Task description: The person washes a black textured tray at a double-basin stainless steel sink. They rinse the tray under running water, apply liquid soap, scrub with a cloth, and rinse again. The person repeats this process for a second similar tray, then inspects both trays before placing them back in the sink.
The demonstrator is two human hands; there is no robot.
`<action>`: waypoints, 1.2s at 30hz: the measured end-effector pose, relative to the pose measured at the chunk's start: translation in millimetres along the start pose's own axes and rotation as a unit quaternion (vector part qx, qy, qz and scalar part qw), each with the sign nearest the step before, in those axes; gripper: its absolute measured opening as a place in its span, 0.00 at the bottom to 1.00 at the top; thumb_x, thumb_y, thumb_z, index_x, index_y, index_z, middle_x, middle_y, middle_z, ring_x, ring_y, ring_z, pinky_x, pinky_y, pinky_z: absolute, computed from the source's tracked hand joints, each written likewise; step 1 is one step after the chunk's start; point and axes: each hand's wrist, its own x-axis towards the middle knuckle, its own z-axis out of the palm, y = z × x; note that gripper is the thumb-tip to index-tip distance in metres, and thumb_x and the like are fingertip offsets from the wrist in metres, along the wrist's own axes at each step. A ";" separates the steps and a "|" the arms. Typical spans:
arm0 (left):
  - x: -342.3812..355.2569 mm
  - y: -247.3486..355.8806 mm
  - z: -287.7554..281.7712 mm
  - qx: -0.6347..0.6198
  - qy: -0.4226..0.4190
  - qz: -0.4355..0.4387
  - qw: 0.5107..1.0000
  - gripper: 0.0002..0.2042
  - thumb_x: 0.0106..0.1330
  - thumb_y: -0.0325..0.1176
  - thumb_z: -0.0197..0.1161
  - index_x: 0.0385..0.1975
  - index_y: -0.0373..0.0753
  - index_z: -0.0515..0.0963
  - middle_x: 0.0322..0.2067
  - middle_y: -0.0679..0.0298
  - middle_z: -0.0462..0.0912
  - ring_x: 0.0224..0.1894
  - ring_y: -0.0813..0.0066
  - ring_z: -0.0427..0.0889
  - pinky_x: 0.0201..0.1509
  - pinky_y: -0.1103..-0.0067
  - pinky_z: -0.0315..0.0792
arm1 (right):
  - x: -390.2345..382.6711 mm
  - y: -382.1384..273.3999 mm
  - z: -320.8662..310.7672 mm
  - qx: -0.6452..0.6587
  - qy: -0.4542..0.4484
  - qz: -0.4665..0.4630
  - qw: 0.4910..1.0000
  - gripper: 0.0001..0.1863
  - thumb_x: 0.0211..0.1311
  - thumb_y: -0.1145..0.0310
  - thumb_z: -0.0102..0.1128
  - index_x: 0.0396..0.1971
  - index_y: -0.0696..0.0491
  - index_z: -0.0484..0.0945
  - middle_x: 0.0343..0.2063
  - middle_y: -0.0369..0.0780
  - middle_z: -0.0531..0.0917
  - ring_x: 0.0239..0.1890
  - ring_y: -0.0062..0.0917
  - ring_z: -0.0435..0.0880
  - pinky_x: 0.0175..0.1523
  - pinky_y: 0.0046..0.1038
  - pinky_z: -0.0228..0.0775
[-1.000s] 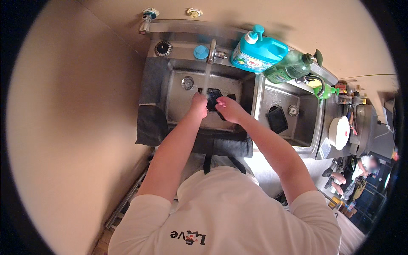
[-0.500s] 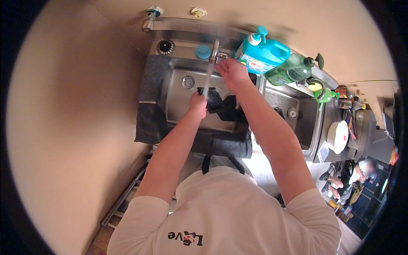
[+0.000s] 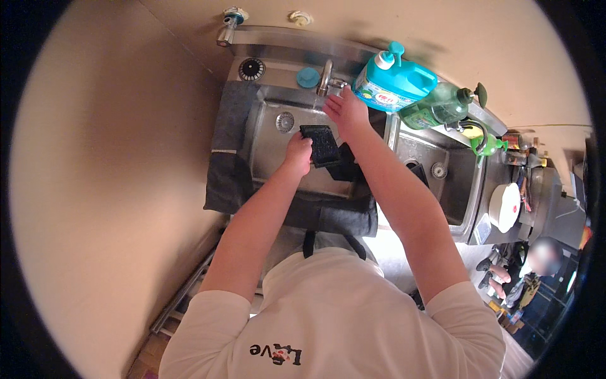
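My left hand point(image 3: 299, 153) is closed on the edge of a black rectangular tray-like piece point(image 3: 320, 146), wet on its upper face and held tilted over the left sink basin point(image 3: 268, 148). Its exact kind I cannot make out. Behind it in the basin rests another dark piece point(image 3: 344, 169), partly hidden by my right forearm. Beside the metal faucet point(image 3: 326, 79) is my right hand point(image 3: 349, 116), its fingers stretched out and apart; the thumb side is close to the faucet's handle. No stream shows under the spout.
Right of the faucet stand a turquoise pump jug point(image 3: 396, 82) and a green pump bottle point(image 3: 435, 106). A dark cloth point(image 3: 230, 170) drapes the sink's left and front edges. Farther right are a second basin point(image 3: 451, 189), a white round container point(image 3: 504, 207) and a seated person point(image 3: 536, 262).
The water stream from the faucet has stopped. The black piece in my left hand is a little higher and nearer. My right hand has shifted slightly down from the faucet.
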 end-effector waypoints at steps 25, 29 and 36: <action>-5.7 1.5 -13.3 0.063 -0.035 0.006 0.997 0.16 0.60 0.23 0.49 0.47 0.40 0.73 0.38 0.65 0.78 0.43 0.68 0.77 0.49 0.72 0.70 | 44.1 56.5 -17.2 -0.406 -0.110 0.032 0.907 0.07 0.60 0.65 0.54 0.30 0.53 0.76 0.21 0.38 0.81 0.21 0.23 0.81 0.17 0.26 0.68; 3.4 -17.4 -15.3 0.074 -0.055 0.034 0.995 0.14 0.59 0.23 0.48 0.44 0.39 0.73 0.37 0.64 0.77 0.42 0.69 0.75 0.49 0.73 0.68 | 98.4 101.3 -64.7 -0.557 -0.195 -0.111 0.799 0.09 0.61 0.64 0.52 0.26 0.53 0.76 0.18 0.38 0.79 0.18 0.22 0.77 0.14 0.23 0.62; -8.0 -13.6 -12.3 0.065 -0.020 -0.001 0.998 0.10 0.61 0.26 0.48 0.40 0.42 0.72 0.37 0.65 0.77 0.41 0.68 0.76 0.50 0.70 0.69 | 16.2 63.7 -38.5 -0.319 -0.106 0.059 0.940 0.11 0.61 0.63 0.57 0.25 0.54 0.75 0.18 0.35 0.76 0.17 0.18 0.72 0.18 0.20 0.60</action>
